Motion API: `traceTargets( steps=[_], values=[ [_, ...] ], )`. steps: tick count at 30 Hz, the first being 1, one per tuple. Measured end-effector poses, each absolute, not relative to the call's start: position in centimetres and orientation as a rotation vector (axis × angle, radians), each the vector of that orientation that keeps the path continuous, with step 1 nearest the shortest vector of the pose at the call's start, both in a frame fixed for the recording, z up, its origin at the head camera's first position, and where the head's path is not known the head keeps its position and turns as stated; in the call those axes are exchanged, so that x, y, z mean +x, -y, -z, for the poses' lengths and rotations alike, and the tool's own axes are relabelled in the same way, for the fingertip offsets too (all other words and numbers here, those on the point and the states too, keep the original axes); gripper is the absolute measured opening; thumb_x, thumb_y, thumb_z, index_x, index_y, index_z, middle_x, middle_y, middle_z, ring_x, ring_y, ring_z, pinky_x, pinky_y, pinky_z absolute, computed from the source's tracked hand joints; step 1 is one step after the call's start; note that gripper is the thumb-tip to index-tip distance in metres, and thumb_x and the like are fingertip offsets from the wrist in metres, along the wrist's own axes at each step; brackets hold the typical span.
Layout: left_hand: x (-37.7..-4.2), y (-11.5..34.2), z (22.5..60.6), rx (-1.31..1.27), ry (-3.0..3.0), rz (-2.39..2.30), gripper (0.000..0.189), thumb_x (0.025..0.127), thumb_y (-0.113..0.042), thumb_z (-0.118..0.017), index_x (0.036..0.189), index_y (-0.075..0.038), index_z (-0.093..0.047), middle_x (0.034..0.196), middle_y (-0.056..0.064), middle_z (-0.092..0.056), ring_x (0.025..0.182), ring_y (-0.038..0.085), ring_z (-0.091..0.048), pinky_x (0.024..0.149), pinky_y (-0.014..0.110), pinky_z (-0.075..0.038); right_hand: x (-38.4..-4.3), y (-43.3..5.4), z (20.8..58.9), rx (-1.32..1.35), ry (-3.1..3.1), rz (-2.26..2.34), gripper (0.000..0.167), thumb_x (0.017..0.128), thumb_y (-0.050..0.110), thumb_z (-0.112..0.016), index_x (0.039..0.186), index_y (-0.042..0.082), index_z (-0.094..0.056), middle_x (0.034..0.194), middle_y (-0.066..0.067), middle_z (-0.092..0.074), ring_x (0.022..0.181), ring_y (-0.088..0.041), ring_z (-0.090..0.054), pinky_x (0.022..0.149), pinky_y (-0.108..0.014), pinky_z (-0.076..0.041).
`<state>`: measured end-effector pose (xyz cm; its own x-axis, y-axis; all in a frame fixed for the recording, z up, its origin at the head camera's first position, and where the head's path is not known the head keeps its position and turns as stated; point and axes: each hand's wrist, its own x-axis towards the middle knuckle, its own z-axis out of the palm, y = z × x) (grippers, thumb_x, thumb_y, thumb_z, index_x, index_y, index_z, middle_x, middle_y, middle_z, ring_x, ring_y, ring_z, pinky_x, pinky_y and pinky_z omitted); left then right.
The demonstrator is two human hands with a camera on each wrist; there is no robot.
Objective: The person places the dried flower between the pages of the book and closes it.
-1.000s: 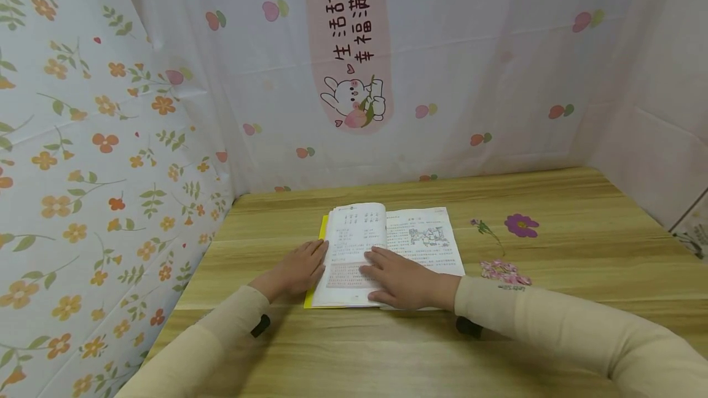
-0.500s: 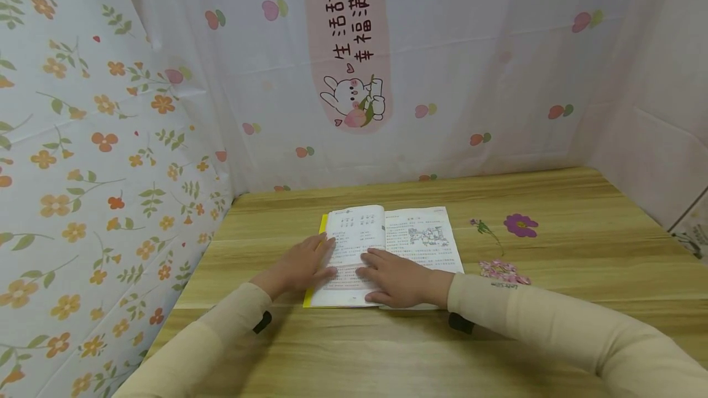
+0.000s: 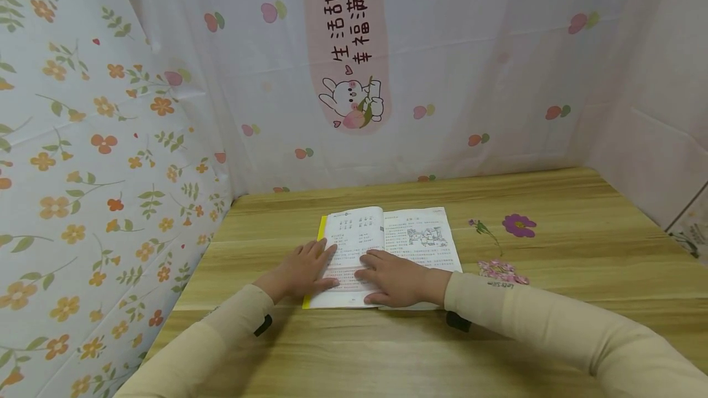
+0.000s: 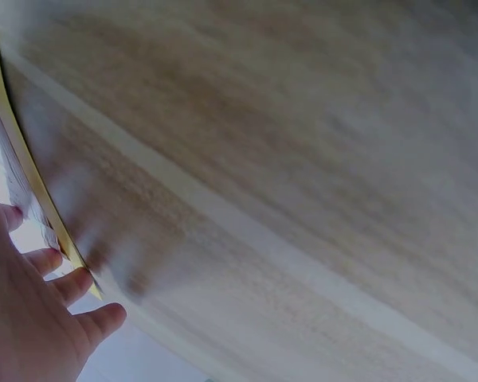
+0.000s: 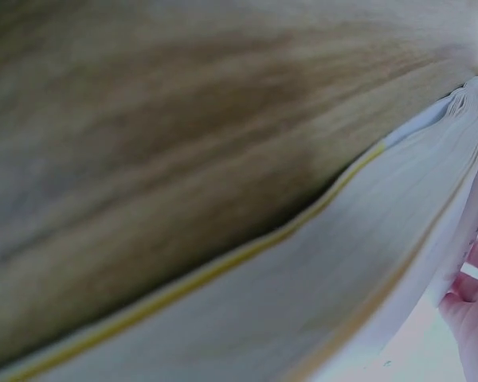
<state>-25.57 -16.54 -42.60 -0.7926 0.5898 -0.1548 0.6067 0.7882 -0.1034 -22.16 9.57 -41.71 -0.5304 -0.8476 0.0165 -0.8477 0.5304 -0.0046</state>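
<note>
1. The book's point(image 3: 376, 238) left margin is touched by the spread left hand point(image 3: 297, 272).
2. Its lower gutter is hidden under the right hand point(image 3: 401, 278), fingers extended; nothing is gripped by either.
3. One yellow-edged book, print illegibly small, is laid open on the table point(image 3: 359, 355).
4. Beside it are seen one purple bloom point(image 3: 515, 226), one pink cluster point(image 3: 502, 271), one sprig point(image 3: 482, 227).

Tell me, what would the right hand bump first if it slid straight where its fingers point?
Sliding across the open book, the right hand would probably meet the left hand first.
</note>
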Motion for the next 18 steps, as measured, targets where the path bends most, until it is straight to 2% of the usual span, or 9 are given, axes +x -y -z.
traceTargets(
  steps=[18],
  values=[
    [-25.54,16.65,42.69,0.982,-2.846,0.179,0.081,0.096,-0.063,-0.042,0.154,-0.008,-0.026,0.154,0.021,-0.027,0.137,0.04,-0.03,0.107,0.054,-0.03,-22.34,-9.78,41.22,1.519,2.719,-0.033,0.056,0.098,0.049,-0.05,0.138,0.01,-0.052,0.144,-0.016,-0.045,0.137,-0.032,-0.035,0.111,-0.042,-0.027]
  ],
)
